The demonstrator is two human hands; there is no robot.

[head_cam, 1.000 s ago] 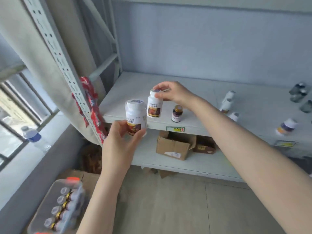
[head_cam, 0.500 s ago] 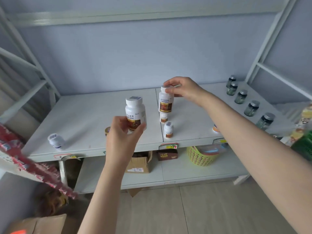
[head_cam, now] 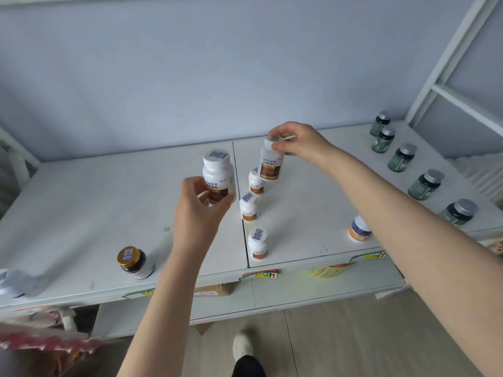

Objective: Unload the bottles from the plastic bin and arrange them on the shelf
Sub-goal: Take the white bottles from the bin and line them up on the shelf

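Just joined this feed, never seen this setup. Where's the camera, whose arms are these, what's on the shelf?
No machine here: one camera, worn on a person's head, looks down at their bare arms. The left hand grips a white bottle by its body; the right hand pinches a matching bottle by its cap, over the far end of a row of three white bottles standing on the white shelf. Also there: a gold-lidded brown jar, five dark green bottles along the right, and an orange-banded bottle.
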